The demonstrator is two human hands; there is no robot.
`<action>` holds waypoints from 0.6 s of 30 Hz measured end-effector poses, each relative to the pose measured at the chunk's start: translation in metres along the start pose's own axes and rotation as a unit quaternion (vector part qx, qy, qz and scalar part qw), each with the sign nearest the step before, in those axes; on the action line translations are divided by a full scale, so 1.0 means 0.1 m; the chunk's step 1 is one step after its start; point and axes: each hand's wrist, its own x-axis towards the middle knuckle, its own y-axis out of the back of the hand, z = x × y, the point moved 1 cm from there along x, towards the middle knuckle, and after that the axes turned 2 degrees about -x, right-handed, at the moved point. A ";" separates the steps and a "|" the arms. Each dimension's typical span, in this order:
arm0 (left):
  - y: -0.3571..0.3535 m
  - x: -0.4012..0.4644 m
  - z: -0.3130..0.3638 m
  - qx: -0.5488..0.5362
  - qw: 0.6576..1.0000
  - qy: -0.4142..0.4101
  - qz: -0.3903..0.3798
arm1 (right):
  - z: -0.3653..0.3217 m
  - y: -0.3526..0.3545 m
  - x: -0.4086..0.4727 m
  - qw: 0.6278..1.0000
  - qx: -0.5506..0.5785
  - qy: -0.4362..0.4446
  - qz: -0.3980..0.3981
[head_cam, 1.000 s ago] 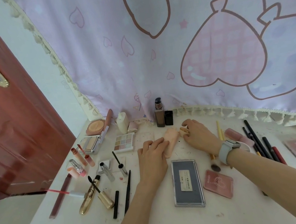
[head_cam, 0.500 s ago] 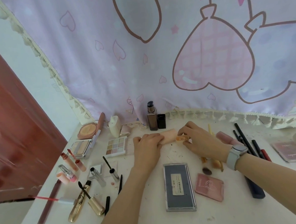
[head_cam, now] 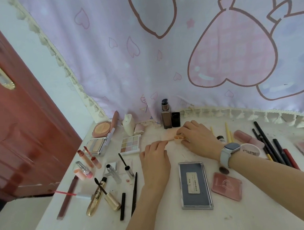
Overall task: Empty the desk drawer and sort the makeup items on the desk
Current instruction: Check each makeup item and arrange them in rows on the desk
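I see the right hand (head_cam: 199,138) pinching a small peach sponge (head_cam: 179,137) on the bench (head_cam: 177,229), left hand (head_cam: 154,156) resting flat, fingertips on a pale peach pad (head_cam: 165,138). Foundation bottle (head_cam: 166,116) stands just behind; grey palette (head_cam: 194,183) lies near both wrists.

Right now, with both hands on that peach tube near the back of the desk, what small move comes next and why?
Probably set the peach tube beside the foundation bottle: the right hand pinches its cap end, the left hand rests on its tail.

Grey palette (head_cam: 195,184), pink compact (head_cam: 226,186), lilac heart-print curtain (head_cam: 160,58)
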 end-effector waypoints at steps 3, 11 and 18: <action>0.02 -0.21 -0.01 -0.009 1.000 0.006 -0.024 | -0.02 0.00 -0.03 1.000 0.001 -0.011 -0.024; 0.05 -0.48 -0.01 0.033 0.997 -0.023 -0.066 | -0.18 0.36 -0.57 0.991 0.091 0.009 -0.096; 0.10 -0.55 -0.02 -0.034 0.995 0.007 -0.095 | -0.45 0.33 -1.00 0.955 -0.026 0.080 -0.285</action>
